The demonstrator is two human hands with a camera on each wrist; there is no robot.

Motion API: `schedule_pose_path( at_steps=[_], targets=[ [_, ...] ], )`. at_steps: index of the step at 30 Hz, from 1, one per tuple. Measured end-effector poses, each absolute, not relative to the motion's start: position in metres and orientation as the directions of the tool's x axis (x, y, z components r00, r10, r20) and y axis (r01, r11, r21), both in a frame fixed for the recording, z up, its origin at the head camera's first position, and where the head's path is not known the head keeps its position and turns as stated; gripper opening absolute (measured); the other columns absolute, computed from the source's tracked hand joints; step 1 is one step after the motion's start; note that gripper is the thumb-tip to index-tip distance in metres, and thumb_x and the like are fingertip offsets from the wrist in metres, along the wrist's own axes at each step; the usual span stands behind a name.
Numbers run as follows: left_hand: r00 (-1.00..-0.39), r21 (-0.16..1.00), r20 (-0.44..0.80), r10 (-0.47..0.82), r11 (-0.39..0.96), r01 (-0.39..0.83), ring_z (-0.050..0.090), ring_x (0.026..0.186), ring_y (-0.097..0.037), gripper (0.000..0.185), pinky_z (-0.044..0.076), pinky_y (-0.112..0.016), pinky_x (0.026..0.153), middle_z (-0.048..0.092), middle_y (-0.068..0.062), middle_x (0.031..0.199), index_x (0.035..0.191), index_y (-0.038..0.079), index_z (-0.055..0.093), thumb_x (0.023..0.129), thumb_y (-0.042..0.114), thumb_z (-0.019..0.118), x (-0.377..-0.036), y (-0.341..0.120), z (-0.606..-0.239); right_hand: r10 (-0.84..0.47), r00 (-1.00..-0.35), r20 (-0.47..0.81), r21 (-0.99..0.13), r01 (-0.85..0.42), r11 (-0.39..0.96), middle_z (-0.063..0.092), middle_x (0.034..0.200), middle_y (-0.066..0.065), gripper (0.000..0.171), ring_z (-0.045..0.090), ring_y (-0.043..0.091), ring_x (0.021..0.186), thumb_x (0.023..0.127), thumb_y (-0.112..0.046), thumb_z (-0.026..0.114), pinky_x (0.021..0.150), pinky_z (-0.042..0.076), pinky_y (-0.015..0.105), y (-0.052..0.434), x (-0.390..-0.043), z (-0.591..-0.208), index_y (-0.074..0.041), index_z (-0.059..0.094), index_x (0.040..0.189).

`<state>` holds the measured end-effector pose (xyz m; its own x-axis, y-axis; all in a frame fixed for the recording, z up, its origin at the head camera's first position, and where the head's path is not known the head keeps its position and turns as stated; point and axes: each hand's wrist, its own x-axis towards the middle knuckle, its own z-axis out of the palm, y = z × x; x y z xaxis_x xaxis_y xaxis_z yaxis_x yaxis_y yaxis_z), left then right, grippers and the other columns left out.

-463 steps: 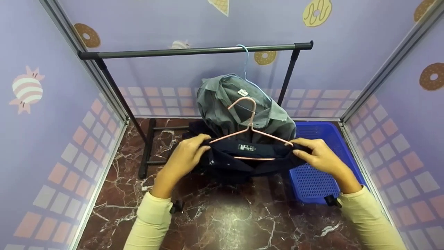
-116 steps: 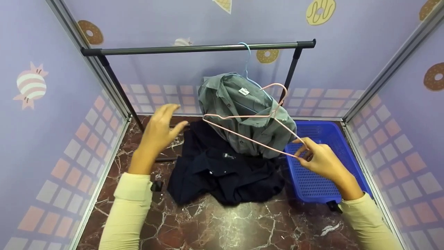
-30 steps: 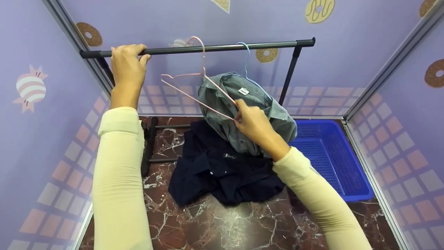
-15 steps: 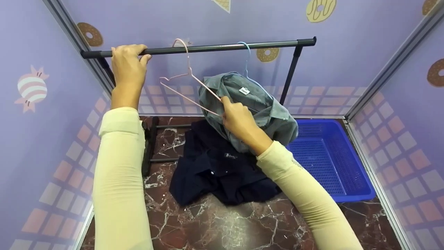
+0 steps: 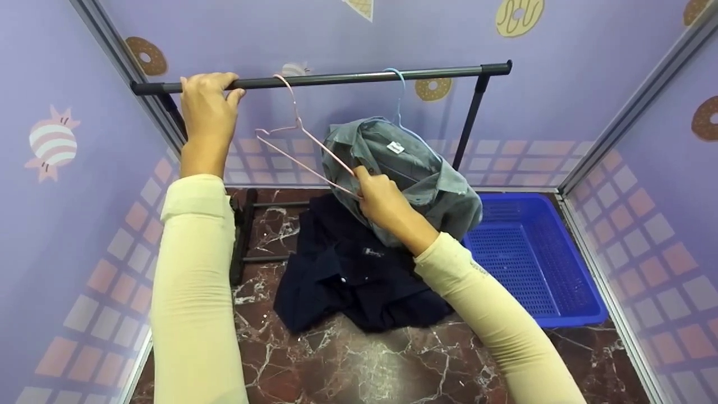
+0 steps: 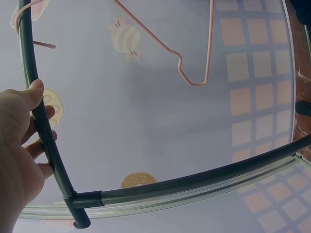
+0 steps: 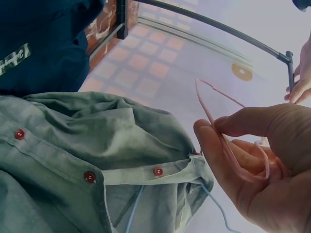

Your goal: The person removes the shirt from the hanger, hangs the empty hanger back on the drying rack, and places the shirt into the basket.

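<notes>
Compared with half a second ago, the pink hanger (image 5: 298, 121) is sitting lower and a little nearer the left end of the rail (image 5: 348, 78), its hook now looping over the bar. It is hanging left of the rail's middle, tilting toward me. My right hand (image 5: 384, 202) is gripping its near lower corner, thumb and forefinger pinching the wire and the other fingers curling round it. My left hand (image 5: 208, 112) is staying near the rail's left end, wrapping its fingers round the bar and leaving the hanger's hook just to the right.

Between the rail's middle and right end, a blue hanger (image 5: 400, 98) is holding a gray-green shirt (image 5: 449, 193), and my right hand is passing in front of it. A dark blue shirt (image 5: 359, 292) is lying crumpled on the marble floor (image 5: 359, 365) below. A blue basket (image 5: 580, 275) is standing along the floor's right edge, reaching toward the back right corner.
</notes>
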<state>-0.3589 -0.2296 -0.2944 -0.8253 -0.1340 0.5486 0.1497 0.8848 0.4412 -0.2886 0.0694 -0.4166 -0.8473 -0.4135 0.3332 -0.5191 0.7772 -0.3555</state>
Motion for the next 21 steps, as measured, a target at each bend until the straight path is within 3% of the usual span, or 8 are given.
schedule_pose_path(
  at_steps=[13,21],
  targets=[
    [-0.816,0.434,0.563,-0.13,0.887,0.158,0.059,0.132,-0.034,0.028,0.015,-0.055,0.13,0.072,-0.01,0.131,0.125,0.01,0.075,0.099,0.019,0.069,-0.357,-0.232,-0.298,-0.471,-0.787,0.399,-0.336,-0.603,0.724,0.072,0.082,0.018,0.035,0.072,0.046,0.08,0.09,-0.002,0.066,0.068,0.058,0.058,0.084,-0.282,-0.429,0.0,0.059,0.124],
    [-0.819,0.397,0.573,-0.046,0.889,0.228,0.048,0.145,-0.033,0.04,0.011,-0.052,0.13,0.065,-0.012,0.143,0.137,0.008,0.066,0.101,0.024,0.067,-0.354,-0.235,-0.305,-0.445,-0.8,0.403,-0.388,-0.59,0.708,0.076,0.102,0.016,0.038,0.074,0.036,0.092,0.094,-0.01,0.067,0.08,0.06,0.052,0.105,-0.27,-0.428,0.0,0.057,0.129]
  ],
)
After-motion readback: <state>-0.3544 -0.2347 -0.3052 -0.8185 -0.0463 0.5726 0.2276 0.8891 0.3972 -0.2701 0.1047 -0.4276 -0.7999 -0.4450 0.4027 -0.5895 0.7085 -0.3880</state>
